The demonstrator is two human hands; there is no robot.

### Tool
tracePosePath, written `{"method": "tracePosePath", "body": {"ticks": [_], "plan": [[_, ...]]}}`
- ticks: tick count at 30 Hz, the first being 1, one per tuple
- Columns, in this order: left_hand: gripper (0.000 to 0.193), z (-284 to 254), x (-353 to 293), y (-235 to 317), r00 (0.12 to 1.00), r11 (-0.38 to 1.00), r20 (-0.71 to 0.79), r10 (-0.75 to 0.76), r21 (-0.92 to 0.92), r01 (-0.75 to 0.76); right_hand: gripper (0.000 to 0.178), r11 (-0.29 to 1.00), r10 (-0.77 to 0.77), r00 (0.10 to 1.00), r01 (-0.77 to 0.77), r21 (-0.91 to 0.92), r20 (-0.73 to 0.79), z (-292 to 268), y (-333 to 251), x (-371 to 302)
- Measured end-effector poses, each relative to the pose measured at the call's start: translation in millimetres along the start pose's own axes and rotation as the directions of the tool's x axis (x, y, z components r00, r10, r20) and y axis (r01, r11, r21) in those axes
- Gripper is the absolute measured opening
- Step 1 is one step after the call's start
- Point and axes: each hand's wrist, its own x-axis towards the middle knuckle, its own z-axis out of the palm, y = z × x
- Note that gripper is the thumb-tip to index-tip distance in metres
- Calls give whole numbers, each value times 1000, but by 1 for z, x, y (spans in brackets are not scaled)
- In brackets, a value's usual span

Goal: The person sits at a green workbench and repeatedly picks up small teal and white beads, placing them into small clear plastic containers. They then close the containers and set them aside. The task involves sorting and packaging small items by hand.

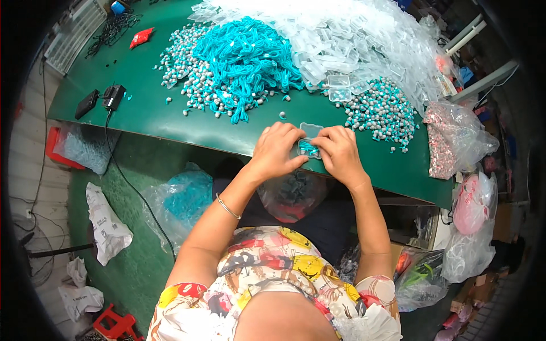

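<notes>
At the table's near edge, a small clear plastic case (311, 131) stands with its hinged lid raised. Coiled turquoise cord (309, 149) fills the case. My left hand (277, 149) grips the case's left side, thumb along the near edge. My right hand (340, 152) holds the right side, its fingertips at the cord and rim; whether they pinch the cord I cannot tell. Beyond my hands lies a heap of turquoise cords (244, 57). Small grey-and-turquoise plugs (381, 113) are heaped to the right, with more plugs (199, 94) around the cords.
A large pile of clear cases (364, 40) covers the far side of the green table (148, 113). A black device (114, 98) with a cable sits at left, near a red packet (141, 38). Bagged pink-and-grey pieces (441, 142) stand at right. Plastic bags (187, 196) lie below.
</notes>
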Motion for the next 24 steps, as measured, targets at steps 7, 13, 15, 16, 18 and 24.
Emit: {"method": "tracePosePath", "body": {"ticks": [7, 13, 15, 16, 18, 24], "plan": [[48, 1, -1, 0, 1000, 1000, -8, 10, 11, -10, 16, 969, 247, 969, -247, -33, 15, 15, 23, 12], [55, -3, 0, 5, 999, 998, -8, -41, -53, 41, 19, 930, 263, 965, -248, 272, -21, 9, 16, 9], [57, -5, 1, 8, 999, 997, -17, -49, -66, 47, 22, 926, 200, 980, -186, 329, -9, 5, 15, 6], [57, -5, 1, 8, 999, 998, -15, -33, -47, 33, 24, 921, 169, 986, -156, 357, -5, 3, 15, 3], [55, -5, 0, 7, 1000, 1000, -2, 10, 2, -10, 25, 907, 99, 995, -90, 411, 0, 1, 14, -5], [33, 3, 0, 8, 999, 997, 22, 23, 78, -25, 30, 955, 43, 998, -27, 296, -48, 5, 0, -12]]}}
